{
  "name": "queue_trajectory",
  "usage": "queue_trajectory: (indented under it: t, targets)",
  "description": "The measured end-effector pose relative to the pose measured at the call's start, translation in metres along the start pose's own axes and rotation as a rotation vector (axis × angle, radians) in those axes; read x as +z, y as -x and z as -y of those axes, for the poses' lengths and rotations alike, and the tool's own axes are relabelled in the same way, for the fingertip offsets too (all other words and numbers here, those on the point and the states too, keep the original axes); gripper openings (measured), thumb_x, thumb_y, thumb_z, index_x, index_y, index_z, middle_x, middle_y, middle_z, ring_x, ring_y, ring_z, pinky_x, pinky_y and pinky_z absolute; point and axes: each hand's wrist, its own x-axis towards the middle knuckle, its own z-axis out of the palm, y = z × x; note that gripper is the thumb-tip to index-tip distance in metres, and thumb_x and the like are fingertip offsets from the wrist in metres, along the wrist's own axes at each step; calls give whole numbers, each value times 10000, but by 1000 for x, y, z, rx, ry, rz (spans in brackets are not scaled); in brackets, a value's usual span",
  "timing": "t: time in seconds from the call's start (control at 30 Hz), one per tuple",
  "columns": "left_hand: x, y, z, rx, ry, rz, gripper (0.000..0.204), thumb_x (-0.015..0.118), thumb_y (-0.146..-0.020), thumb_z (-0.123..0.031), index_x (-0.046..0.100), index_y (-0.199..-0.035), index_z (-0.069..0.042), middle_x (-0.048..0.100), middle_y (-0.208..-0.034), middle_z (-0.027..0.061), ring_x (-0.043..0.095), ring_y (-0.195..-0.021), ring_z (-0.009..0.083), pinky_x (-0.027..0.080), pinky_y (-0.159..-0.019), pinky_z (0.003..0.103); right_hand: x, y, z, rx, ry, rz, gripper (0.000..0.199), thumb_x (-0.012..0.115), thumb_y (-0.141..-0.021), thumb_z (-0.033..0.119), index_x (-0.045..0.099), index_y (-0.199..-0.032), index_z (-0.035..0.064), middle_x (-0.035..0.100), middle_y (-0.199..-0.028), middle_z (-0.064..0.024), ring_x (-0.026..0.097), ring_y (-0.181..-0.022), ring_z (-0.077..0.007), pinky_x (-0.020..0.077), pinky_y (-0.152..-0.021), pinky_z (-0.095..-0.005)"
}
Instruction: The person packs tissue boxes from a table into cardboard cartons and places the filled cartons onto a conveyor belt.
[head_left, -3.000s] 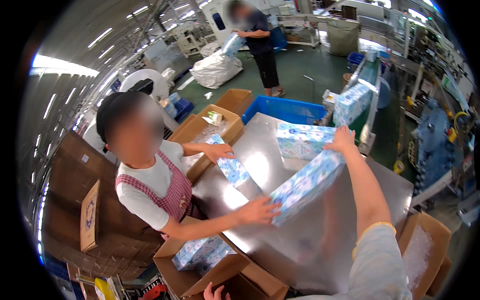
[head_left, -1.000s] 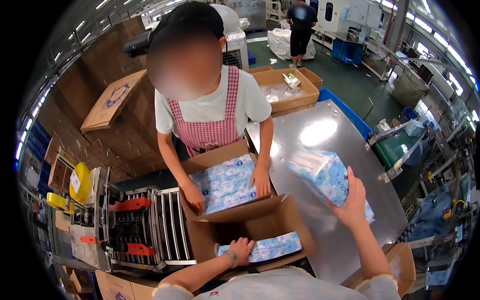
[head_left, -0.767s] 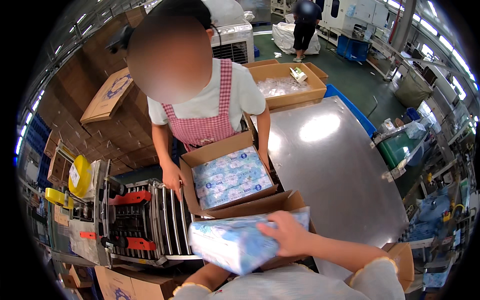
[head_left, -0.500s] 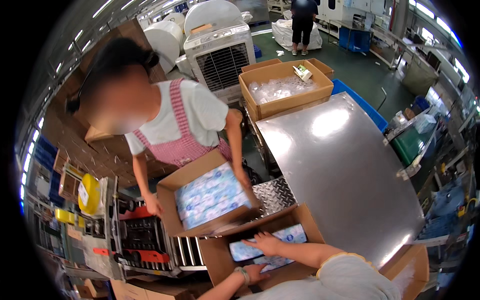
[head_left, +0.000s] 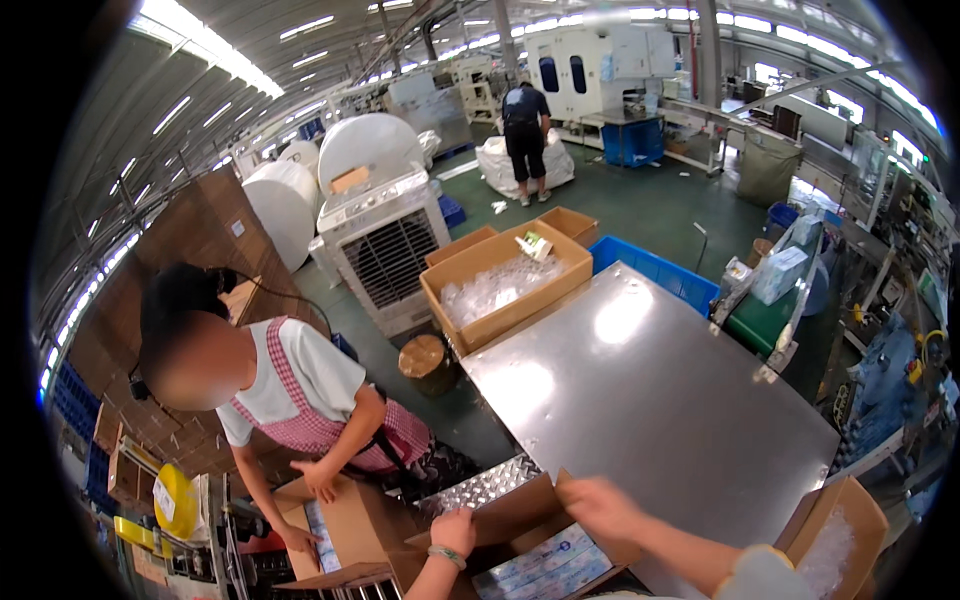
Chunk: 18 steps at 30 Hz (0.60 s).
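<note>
Below me stands an open cardboard carton point(head_left: 515, 515) with blue-and-white plastic-wrapped packs point(head_left: 548, 568) lying inside it. Closed at the carton's left edge, my left hand point(head_left: 453, 531) grips a flap there. My right hand point(head_left: 603, 508) is at the carton's right corner, beside a raised flap; motion smears its fingers. To the left, a co-worker point(head_left: 310, 400) in a pink checked apron has both hands at another carton point(head_left: 365, 525). Similar packs show inside that one.
A shiny metal table point(head_left: 660, 400) spreads ahead and right. Beyond it sit a carton of clear plastic wrap point(head_left: 510, 285) and a blue bin point(head_left: 655, 280). Another carton with clear plastic point(head_left: 835, 540) stands at right. Rollers point(head_left: 370, 588) run below the co-worker's carton. An air cooler point(head_left: 385, 255) stands behind.
My hands have come off the packs and up to the carton's edges. The co-worker has lowered the other carton to the left, onto the rollers. My view has tilted up.
</note>
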Motion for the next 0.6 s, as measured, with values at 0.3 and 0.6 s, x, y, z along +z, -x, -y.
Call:
queue_trajectory:
  t: [0.3, 0.6]
  targets:
    - [-2, -20, -1, 46, 49, 1, 178, 730, -808, -199, 626, -903, -91, 671, -888, 135, 664, -891, 342, 537, -746, 476, -233, 405, -90, 1420, 475, -1464, 301, 620, -932, 199, 678, -1146, -4, 638, -1240, -192, 581, -1156, -375, 446, -1010, -455]
    - [-56, 20, -54, 238, 341, -207, 591, 780, -759, -154, 565, -1293, -19, 582, -1275, 184, 561, -1175, 366, 460, -1018, 471, -206, 467, -110, 1506, 521, -1288, 239, 615, -906, 213, 706, -1014, 19, 675, -1115, -185, 618, -1031, -382, 477, -927, -482]
